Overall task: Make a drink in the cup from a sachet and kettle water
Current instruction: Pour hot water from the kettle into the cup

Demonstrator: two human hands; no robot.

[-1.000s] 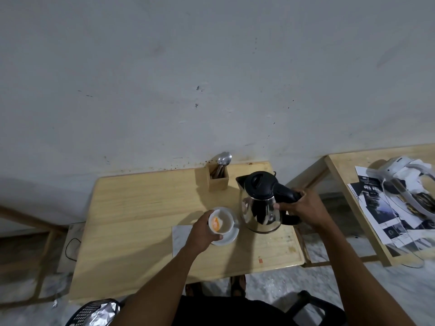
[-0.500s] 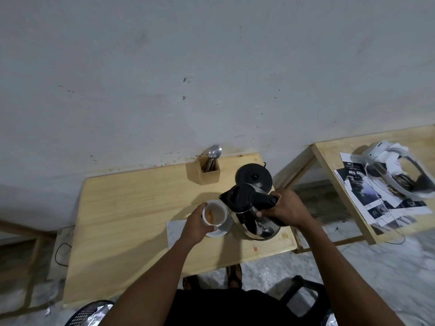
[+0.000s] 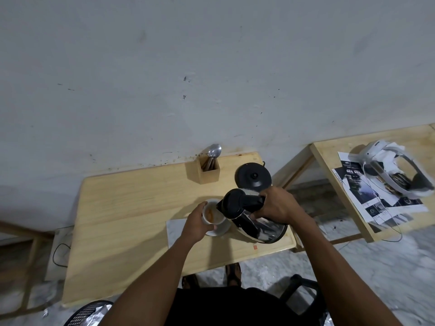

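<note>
One steel kettle (image 3: 253, 215) is tipped, spout over one white cup (image 3: 213, 213) with orange powder inside. The right hand (image 3: 277, 204) is wrapped around the kettle's handle; the left hand (image 3: 196, 223) grips the cup above one saucer (image 3: 221, 229). One kettle base (image 3: 253, 178) and one spoon holder (image 3: 209, 170) stand on the wooden table (image 3: 131, 208).

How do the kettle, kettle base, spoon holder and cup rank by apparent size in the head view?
1. kettle, clearly largest, though lifted nearer the camera.
2. kettle base.
3. spoon holder.
4. cup, partly hidden by the kettle and left hand.
Holder and cup look alike, so that order is unsure.
</note>
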